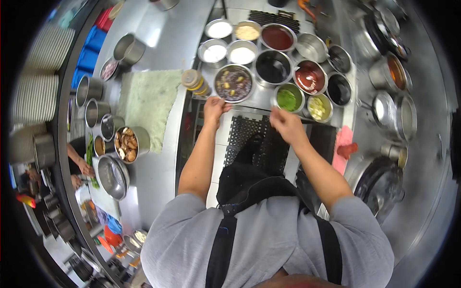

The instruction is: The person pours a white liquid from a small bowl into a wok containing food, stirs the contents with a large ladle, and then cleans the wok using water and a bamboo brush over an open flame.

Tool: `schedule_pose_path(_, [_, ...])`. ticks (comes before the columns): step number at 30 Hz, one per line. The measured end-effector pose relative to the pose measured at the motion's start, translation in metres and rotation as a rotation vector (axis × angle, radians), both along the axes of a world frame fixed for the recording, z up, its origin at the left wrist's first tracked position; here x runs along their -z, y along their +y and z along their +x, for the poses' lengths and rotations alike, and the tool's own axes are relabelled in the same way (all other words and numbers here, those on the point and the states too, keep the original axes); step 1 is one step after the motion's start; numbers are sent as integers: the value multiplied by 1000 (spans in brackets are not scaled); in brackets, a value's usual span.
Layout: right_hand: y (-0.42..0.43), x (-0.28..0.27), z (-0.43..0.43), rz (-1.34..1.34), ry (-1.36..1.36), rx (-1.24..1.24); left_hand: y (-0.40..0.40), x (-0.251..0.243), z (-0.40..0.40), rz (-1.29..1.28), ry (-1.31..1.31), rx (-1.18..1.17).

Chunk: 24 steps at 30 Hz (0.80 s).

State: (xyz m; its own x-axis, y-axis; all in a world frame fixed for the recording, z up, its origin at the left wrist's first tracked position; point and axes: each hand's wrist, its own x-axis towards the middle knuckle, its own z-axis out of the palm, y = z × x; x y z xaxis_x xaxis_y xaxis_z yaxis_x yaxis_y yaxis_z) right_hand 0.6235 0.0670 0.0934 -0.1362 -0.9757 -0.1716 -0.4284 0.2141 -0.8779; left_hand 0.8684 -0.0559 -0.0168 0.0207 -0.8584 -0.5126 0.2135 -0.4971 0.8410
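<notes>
My left hand has its fingers closed at the front rim of a metal bowl, which holds dark liquid with yellow chunks. Slightly blurred, my right hand is at the near rim of a small metal pot with chopped green herbs; whether it grips the rim cannot be made out. Beside that pot stands another with pale green chopped pieces. Behind are pots of black liquid and red sauce. A yellow-banded shaker jar stands left of the bowl.
To the left, a steel counter carries a pale green cloth, a pot of mushrooms and stacked metal bowls. Another person's hand is near green stalks. Pots and a wok line the right side; a pink cloth hangs nearby.
</notes>
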Motion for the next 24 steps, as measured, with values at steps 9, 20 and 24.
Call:
schedule_pose_path(9, [442,-38,-227,-126,860,1132,183,153,59,432,-487,994])
schedule_pose_path(20, [765,-3,-231,787,723,1093,190,94,-268,376,-613,1805])
schedule_pose_path(24, [741,25,-194,668,546,1207,227,58,-343,33,-613,1822])
